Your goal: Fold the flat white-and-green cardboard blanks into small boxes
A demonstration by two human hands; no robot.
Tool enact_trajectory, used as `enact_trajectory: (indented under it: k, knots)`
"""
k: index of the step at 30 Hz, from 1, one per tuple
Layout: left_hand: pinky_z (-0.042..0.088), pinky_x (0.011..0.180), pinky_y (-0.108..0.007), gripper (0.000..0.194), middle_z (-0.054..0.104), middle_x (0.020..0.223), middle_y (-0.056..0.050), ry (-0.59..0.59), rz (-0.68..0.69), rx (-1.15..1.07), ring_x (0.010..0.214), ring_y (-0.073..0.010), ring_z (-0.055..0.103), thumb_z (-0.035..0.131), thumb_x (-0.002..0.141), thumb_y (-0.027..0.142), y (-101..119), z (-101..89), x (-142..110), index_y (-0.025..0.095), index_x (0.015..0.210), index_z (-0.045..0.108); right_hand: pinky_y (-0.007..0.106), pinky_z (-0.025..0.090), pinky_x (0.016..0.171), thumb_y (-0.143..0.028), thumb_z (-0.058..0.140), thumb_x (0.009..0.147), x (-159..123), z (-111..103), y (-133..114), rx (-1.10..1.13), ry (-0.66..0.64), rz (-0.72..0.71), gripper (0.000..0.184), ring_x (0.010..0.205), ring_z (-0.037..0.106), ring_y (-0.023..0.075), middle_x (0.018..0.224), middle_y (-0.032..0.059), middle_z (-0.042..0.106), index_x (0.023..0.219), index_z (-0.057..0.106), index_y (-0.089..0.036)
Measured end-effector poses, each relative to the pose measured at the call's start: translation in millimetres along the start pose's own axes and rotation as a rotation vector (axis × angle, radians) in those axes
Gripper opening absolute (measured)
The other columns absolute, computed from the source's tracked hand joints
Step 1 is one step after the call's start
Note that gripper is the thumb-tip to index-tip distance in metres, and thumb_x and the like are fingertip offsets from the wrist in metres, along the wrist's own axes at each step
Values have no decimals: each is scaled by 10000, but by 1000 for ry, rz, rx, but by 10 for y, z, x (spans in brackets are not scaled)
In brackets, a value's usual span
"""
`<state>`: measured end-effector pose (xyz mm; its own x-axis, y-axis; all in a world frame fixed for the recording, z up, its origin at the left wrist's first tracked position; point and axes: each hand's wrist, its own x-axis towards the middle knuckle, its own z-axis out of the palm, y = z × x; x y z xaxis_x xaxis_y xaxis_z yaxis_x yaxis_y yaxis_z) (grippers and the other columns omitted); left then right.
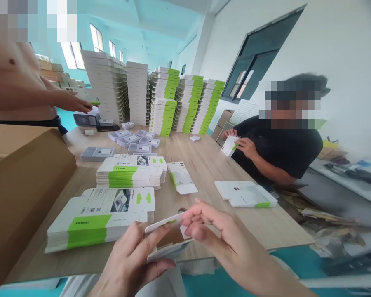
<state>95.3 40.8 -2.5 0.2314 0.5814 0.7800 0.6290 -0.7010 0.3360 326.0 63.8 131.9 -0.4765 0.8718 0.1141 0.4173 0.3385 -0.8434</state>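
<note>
My left hand [132,258] and my right hand [218,233] hold one flat white and green carton blank [165,239] between them at the near edge of the wooden table [204,165]. The left fingers curl under and around the blank. Right thumb and fingers pinch its upper flap. A stack of flat white and green carton blanks [99,220] lies just left of my hands, with a second stack [131,171] behind it.
A big brown cardboard box [24,185] stands at the left. Folded cartons [182,177] [245,194] lie mid-table, grey trays [130,140] farther back, tall box stacks [163,101] at the far end. A seated person [281,140] holds a carton at right; another person's hand [76,103] reaches in at left.
</note>
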Motion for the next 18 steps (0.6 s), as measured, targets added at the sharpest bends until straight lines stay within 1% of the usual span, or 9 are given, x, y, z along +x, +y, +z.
enact_trajectory:
  k: [2, 4, 6, 9, 11, 12, 14, 16, 18]
  knots:
    - [608, 680, -261, 526, 703, 1037, -64, 29, 37, -8, 832, -189, 673, 565, 1026, 572, -23, 38, -10, 285, 1466, 600, 313, 634, 766, -704, 622, 950, -18, 42, 23, 31, 41, 1, 491, 868, 769, 225, 946, 61, 779, 1062, 706, -233]
    - [601, 654, -267, 506, 705, 1004, -67, 54, 36, -22, 798, -194, 664, 518, 1037, 580, -27, 68, -9, 275, 1424, 630, 309, 623, 789, -713, 700, 890, -36, 132, 73, 31, 134, 41, 495, 853, 752, 215, 934, 47, 771, 1051, 695, -245]
    - [589, 641, -262, 468, 703, 972, -62, 74, -5, -25, 767, -188, 653, 470, 1064, 546, -4, 97, -8, 268, 1399, 639, 302, 611, 801, -673, 742, 877, -52, 256, 138, 32, 248, 97, 451, 841, 732, 209, 891, 30, 754, 1028, 686, -251]
    - [589, 720, -264, 414, 718, 1057, -72, 126, -48, -51, 831, -180, 675, 459, 1099, 445, 63, 149, -14, 250, 1450, 560, 279, 598, 757, -663, 657, 941, -64, 459, 232, 98, 358, 114, 424, 839, 704, 212, 862, 34, 718, 942, 675, -240]
    - [590, 831, -290, 408, 712, 1173, -91, 189, -92, -116, 924, -181, 696, 489, 1102, 403, 93, 176, -11, 234, 1473, 460, 268, 594, 769, -634, 567, 1006, -61, 581, 289, 148, 419, 79, 431, 868, 695, 211, 892, 47, 701, 865, 648, -236]
    - [586, 875, -304, 394, 705, 1208, -96, 211, -124, -151, 959, -182, 703, 508, 1098, 398, 97, 182, -3, 236, 1449, 431, 264, 594, 786, -609, 531, 1033, -57, 635, 318, 164, 455, 56, 428, 890, 693, 210, 914, 51, 695, 844, 630, -238]
    - [588, 877, -313, 322, 711, 1194, -83, 196, -173, -172, 968, -187, 719, 528, 1085, 425, 90, 179, 23, 255, 1347, 450, 259, 593, 827, -559, 498, 1062, -45, 728, 375, 174, 508, -5, 402, 937, 686, 210, 947, 55, 681, 837, 611, -246]
    - [600, 806, -318, 270, 735, 1168, -80, 142, -184, -107, 952, -211, 735, 534, 1071, 467, 101, 172, 51, 271, 1256, 513, 255, 587, 847, -531, 482, 1076, -30, 809, 428, 178, 550, -45, 392, 964, 670, 207, 970, 58, 661, 832, 611, -253]
    - [604, 793, -346, 274, 744, 1206, -105, 122, -246, -34, 1003, -250, 737, 522, 1075, 472, 184, 187, 69, 270, 1258, 551, 263, 580, 870, -529, 490, 1074, -13, 887, 467, 213, 603, -50, 386, 998, 655, 210, 1021, 67, 641, 835, 618, -255]
